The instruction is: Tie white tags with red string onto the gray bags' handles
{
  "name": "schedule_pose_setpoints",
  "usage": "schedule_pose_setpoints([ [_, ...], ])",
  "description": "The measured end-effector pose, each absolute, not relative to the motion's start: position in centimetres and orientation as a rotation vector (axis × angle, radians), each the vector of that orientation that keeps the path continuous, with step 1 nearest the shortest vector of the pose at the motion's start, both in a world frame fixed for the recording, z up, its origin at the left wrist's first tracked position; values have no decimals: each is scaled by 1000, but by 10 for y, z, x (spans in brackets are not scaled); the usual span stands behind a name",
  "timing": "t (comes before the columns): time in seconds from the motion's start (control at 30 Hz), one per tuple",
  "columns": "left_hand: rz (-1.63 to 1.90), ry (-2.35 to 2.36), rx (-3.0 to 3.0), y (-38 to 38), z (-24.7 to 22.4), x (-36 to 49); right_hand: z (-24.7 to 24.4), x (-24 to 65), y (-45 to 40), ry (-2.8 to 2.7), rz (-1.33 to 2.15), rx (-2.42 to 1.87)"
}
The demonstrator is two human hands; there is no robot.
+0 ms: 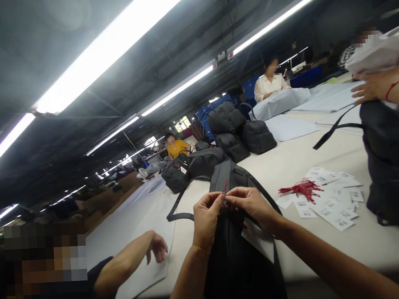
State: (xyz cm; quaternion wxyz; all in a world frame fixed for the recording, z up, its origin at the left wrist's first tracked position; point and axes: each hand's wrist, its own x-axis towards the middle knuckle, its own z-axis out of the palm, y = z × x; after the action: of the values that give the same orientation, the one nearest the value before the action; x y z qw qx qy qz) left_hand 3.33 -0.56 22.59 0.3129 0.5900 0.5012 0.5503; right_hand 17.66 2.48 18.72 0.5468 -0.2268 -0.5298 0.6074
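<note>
A black backpack lies on the table right in front of me, its top toward the far side. My left hand and my right hand meet over it, fingertips pinched together. Between them a thin red cord sticks up in a loop, gripped by both hands. The exact spot where the fingers hold it is partly hidden. A white hang tag rests against the bag's right side under my right hand. One black strap curves out on the left.
White tags with bundled red cords lie at right. More black bags are piled at the back. At far right another person's hand touches a dark bag. A co-worker's arm reaches over white sheets at left.
</note>
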Motion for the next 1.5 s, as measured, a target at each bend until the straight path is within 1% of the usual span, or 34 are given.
schedule_pose_setpoints([
  [0.2,1461,1279,1458,-5,224,34,188,176,19,-1265,1413,-557],
  [0.63,1335,1060,1158,-4,228,34,187,178,18,-1260,1450,-580],
  [0.87,1320,1083,1223,-3,229,32,186,180,18,-1285,1436,-593],
  [1.07,1312,1052,1259,-5,228,31,191,183,28,-1189,1282,-600],
  [1.27,1229,1061,1349,-6,231,33,203,186,33,-1230,1233,-483],
  [1.5,1203,1103,1414,-6,230,31,200,187,29,-1198,1202,-460],
])
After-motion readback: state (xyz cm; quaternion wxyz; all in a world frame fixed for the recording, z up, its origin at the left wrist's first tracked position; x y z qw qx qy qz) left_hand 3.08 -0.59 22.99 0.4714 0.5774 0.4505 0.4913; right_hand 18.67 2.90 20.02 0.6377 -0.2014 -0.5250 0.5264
